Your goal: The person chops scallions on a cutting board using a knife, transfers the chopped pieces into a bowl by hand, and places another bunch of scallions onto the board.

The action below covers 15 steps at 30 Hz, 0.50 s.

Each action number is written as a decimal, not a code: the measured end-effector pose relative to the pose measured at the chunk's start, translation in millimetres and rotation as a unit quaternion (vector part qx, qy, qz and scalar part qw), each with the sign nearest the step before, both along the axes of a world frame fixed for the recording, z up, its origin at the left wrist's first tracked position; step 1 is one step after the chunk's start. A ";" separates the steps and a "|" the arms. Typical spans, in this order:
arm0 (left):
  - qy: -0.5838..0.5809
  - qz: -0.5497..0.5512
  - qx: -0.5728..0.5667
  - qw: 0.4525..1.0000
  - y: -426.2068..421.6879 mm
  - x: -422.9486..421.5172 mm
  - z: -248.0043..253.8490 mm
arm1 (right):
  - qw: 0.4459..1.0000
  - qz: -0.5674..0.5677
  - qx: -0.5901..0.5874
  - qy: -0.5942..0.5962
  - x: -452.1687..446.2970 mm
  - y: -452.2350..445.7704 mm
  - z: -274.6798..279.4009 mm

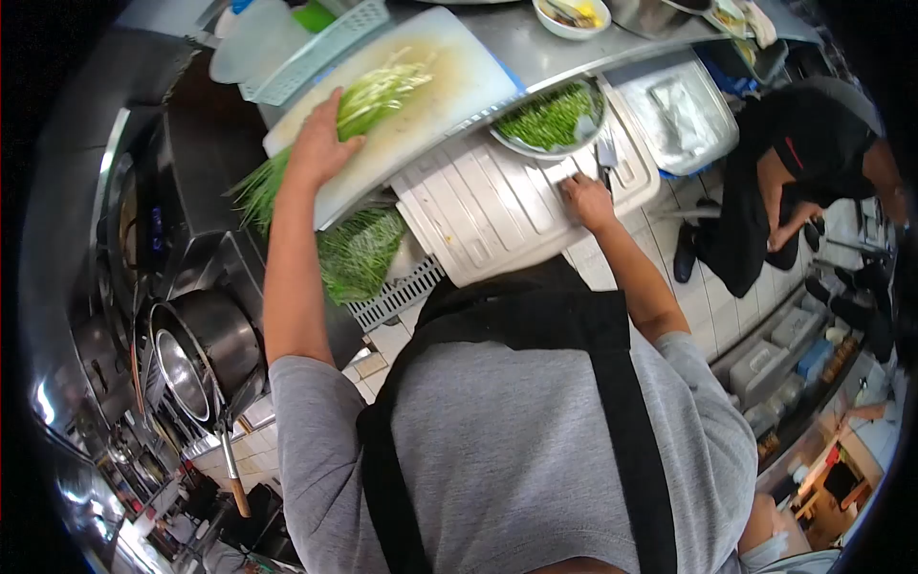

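My left hand [323, 143] lies on a bunch of long green stalks [368, 105] on the white cutting board [440, 96], its thumb apart from the fingers. The stalks' green ends hang past the board's left edge. My right hand [585, 199] is over the white lid [497, 206], fingers curled, beside a knife [605, 158]; whether it touches the handle is hard to tell. A bowl of chopped greens [547, 120] sits just above that hand.
Bagged greens [359, 253] sit in a crate below the board. A clear container [679, 115] stands right of the lid. Another person [794, 182] is at the right. Pots [206, 354] are at the left, a small bowl [572, 14] at the top.
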<state>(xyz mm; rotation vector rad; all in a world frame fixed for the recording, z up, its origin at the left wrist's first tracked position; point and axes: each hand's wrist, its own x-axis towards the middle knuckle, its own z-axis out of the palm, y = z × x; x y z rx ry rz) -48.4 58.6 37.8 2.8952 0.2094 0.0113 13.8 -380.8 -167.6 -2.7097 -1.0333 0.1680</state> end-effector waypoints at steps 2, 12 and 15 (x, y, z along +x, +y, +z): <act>0.027 0.021 -0.005 0.999 4.3 -5.3 5.8 | 1.000 -0.011 -0.016 -0.013 3.6 3.9 -16.4; -0.003 0.010 -0.025 1.000 25.0 -29.1 10.4 | 0.969 0.118 0.185 -0.117 -0.1 110.7 138.3; -0.052 -0.016 -0.020 0.998 20.9 -23.7 6.4 | 0.944 0.137 0.253 -0.163 21.7 175.0 176.1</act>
